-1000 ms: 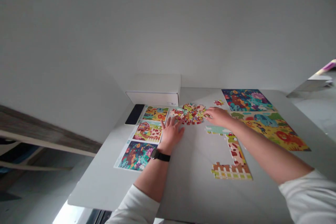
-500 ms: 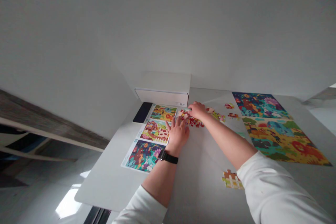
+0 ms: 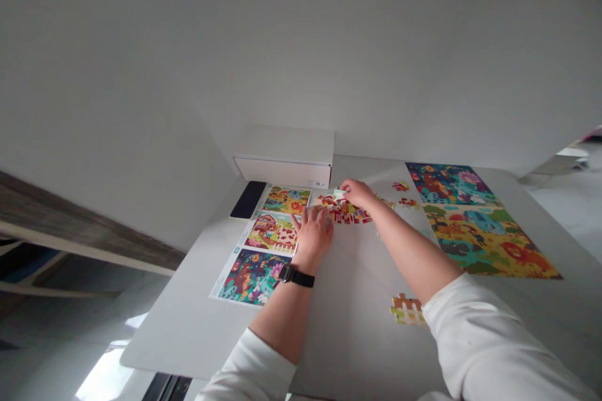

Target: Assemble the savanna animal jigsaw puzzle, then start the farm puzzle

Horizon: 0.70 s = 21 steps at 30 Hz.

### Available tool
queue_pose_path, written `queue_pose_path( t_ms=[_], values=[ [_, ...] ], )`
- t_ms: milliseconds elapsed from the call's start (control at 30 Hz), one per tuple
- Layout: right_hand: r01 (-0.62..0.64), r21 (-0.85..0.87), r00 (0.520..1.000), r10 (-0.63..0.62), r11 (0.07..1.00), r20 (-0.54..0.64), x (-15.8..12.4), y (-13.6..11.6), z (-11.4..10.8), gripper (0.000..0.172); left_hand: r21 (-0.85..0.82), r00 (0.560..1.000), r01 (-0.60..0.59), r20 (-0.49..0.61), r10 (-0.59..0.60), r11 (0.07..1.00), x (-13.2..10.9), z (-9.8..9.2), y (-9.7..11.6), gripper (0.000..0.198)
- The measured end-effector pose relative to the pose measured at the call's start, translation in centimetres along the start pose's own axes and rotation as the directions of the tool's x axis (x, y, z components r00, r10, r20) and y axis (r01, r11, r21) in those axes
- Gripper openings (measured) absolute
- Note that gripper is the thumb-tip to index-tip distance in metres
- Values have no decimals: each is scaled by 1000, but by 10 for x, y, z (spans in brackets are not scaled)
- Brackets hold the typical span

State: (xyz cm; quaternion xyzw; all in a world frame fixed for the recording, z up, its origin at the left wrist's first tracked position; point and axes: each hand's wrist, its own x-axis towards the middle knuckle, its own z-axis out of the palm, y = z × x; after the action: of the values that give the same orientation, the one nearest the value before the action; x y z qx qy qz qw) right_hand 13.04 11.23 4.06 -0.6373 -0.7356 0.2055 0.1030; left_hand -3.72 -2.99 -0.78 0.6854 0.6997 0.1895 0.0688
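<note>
My right hand (image 3: 358, 193) pinches a pale green puzzle piece (image 3: 339, 194) above the far side of a heap of loose puzzle pieces (image 3: 350, 216), mostly red and white. Fingers spread, my left hand (image 3: 314, 235) lies between that heap and a sheet of three printed pictures (image 3: 277, 233), with its fingertips at the heap's near left edge. A few joined pieces showing a fence (image 3: 407, 310) lie near my right sleeve, which partly hides them. Two small groups of pieces (image 3: 401, 186) sit to the right of the heap.
A white box (image 3: 285, 169) stands at the back against the wall, with a dark phone-like slab (image 3: 249, 199) left of the sheet. Two assembled puzzles, one dark blue (image 3: 449, 185) and one yellow (image 3: 489, 241), cover the right of the white table (image 3: 183, 326).
The pale green piece now shows clearly in my right hand, which has shifted slightly over the heap. My left hand stays spread in about the same place. The view has moved a little.
</note>
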Motion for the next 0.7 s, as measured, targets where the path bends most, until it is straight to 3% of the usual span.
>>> queue_pose_path(
  t_ms=[133,367,700],
  values=[
    [-11,83,1000,10,997,15,-8,26,-4,32,-14,1000,19,-3,-19,1000,1,0,2,59],
    [13,114,999,-18,993,47,-34,67,-3,29,-54,998,-26,60,29,998,7,-2,-3,55],
    [140,-67,989,-143,988,-34,-47,71,-10,29,-79,1000,-13,-10,12,997,10,-3,-8,56]
  ],
)
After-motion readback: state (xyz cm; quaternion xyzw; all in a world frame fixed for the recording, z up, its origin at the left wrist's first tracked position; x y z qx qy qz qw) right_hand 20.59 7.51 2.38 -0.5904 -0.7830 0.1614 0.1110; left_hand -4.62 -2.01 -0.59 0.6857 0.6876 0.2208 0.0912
